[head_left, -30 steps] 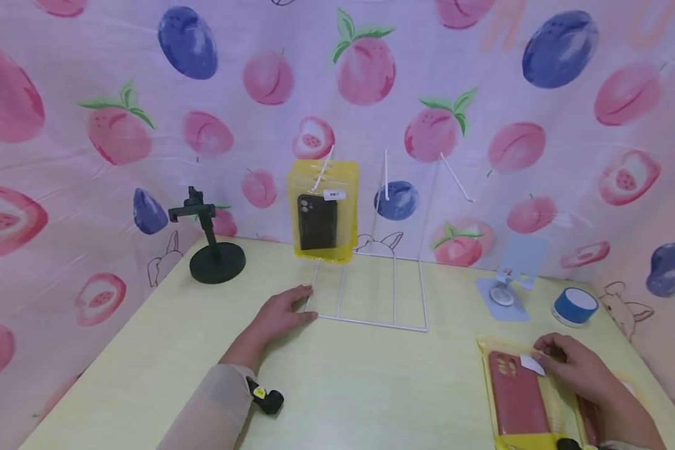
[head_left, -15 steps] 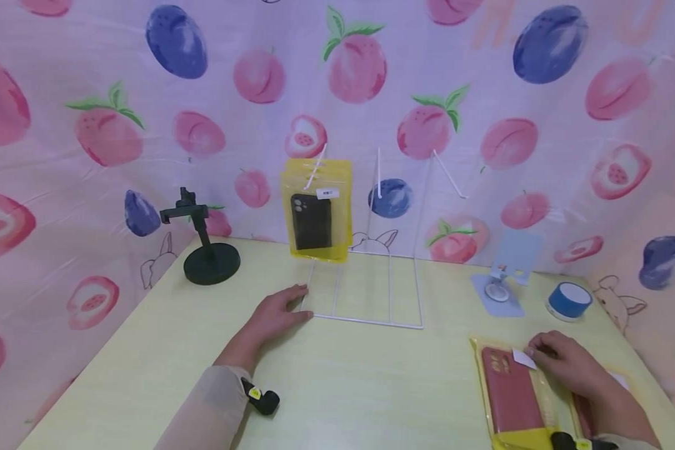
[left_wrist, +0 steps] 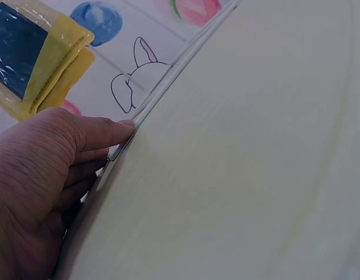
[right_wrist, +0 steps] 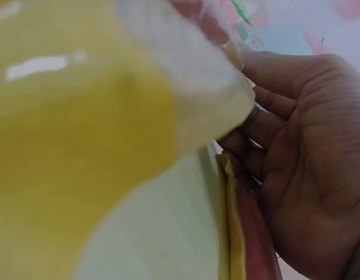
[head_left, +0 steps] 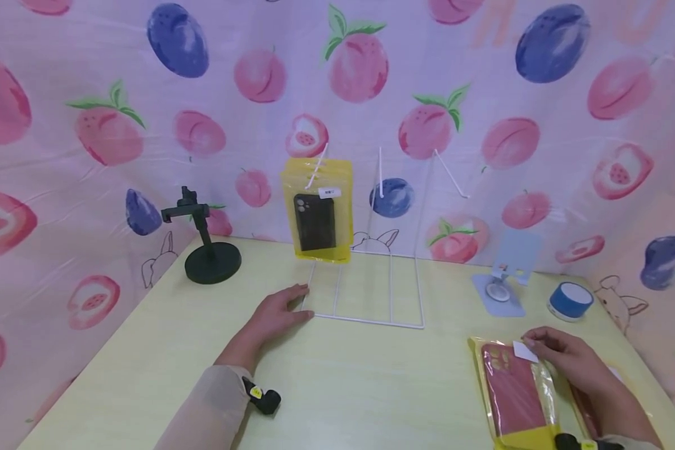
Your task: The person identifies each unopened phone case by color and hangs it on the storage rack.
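Note:
In the head view my left hand (head_left: 272,315) holds the front left corner of a white wire display rack (head_left: 365,321). The left wrist view has its thumb lying on the wire and the fingers curled below. My right hand (head_left: 576,362) pinches the right edge of a yellow-edged clear pouch (head_left: 512,400) that contains a red phone case and bears a white label. Seen from the right wrist, that side of the pouch (right_wrist: 80,128) is raised above the table. Yellow pouches with a black phone case (head_left: 316,225) hang on the rack's left hook.
Another pouch with a red case (head_left: 585,409) lies partly hidden under my right forearm. A black phone stand (head_left: 212,262) stands back left. At back right are a light blue folding stand (head_left: 497,300) and a blue-and-white round object (head_left: 570,302). A fruit-patterned sheet (head_left: 461,37) backs the table.
My right hand has taken the pouch's edge and tipped its right side up; the label has turned with it. The left hand keeps its place on the rack. The head view has shifted slightly.

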A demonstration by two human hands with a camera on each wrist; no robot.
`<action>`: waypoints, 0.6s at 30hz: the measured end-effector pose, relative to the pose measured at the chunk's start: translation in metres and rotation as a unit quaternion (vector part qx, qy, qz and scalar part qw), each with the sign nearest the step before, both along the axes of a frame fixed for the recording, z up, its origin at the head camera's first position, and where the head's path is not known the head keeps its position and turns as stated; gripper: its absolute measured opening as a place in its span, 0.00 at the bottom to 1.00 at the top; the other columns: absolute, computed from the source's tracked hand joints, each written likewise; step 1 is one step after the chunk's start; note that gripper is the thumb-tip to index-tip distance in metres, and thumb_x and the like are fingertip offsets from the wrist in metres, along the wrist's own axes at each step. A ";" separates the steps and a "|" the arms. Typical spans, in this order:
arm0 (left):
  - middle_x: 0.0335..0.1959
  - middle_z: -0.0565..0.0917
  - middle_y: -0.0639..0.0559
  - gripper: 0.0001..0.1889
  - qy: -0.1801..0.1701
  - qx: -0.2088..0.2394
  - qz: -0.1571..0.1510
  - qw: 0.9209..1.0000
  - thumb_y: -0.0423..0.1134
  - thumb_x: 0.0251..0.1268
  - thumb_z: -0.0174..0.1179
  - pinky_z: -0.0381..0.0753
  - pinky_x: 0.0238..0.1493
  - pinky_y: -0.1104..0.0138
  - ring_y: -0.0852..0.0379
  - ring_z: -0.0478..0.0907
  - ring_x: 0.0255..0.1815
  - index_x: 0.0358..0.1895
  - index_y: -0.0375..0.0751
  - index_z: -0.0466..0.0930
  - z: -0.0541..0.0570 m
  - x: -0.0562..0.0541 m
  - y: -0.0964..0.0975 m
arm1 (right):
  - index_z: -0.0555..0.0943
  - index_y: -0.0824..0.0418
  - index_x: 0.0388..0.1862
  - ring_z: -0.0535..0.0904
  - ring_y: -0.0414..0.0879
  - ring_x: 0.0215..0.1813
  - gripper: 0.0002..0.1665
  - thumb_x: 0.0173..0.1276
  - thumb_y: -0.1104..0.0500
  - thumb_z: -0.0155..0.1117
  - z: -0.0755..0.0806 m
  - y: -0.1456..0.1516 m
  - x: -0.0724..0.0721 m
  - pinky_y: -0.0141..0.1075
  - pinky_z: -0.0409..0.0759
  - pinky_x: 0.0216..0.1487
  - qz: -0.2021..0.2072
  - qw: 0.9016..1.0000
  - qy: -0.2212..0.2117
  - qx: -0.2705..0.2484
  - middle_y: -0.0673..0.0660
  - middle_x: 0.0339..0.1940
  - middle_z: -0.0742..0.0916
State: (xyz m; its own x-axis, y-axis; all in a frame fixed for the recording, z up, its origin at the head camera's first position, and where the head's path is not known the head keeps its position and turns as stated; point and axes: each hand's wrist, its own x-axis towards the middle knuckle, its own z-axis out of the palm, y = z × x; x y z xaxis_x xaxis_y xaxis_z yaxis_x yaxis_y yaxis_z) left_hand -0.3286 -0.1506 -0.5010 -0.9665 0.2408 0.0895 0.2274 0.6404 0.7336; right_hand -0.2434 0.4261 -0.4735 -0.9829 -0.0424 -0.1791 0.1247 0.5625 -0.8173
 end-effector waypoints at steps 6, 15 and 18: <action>0.74 0.70 0.51 0.32 -0.005 0.002 -0.001 1.000 0.48 0.65 0.68 0.55 0.77 0.49 0.47 0.59 0.78 0.71 0.46 0.73 0.003 0.001 0.001 | 0.78 0.63 0.61 0.83 0.51 0.42 0.34 0.68 0.39 0.67 0.005 -0.002 0.001 0.44 0.87 0.43 -0.042 0.994 -0.065 -0.073 0.54 0.47 0.86; 0.74 0.70 0.50 0.32 0.000 0.003 -0.004 1.000 0.47 0.65 0.67 0.55 0.77 0.50 0.48 0.60 0.78 0.71 0.45 0.73 0.004 0.001 0.001 | 0.75 0.56 0.63 0.85 0.53 0.50 0.30 0.68 0.45 0.70 0.018 -0.005 0.006 0.55 0.83 0.53 -0.071 0.967 -0.084 -0.228 0.52 0.52 0.85; 0.74 0.70 0.50 0.32 0.005 0.003 -0.003 1.000 0.47 0.65 0.68 0.56 0.77 0.50 0.47 0.60 0.77 0.71 0.45 0.74 0.003 0.001 0.001 | 0.77 0.56 0.59 0.85 0.52 0.51 0.26 0.68 0.47 0.70 0.027 -0.010 0.007 0.56 0.82 0.54 -0.069 0.962 -0.080 -0.250 0.52 0.50 0.86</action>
State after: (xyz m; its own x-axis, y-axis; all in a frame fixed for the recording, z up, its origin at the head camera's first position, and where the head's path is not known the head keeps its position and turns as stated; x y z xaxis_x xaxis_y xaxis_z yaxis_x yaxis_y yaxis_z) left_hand -0.3278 -0.1496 -0.4976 -0.9644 0.2450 0.0999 0.2375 0.6348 0.7353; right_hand -0.2359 0.4165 -0.4467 -0.9467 -0.0331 -0.3204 0.3175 0.0725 -0.9455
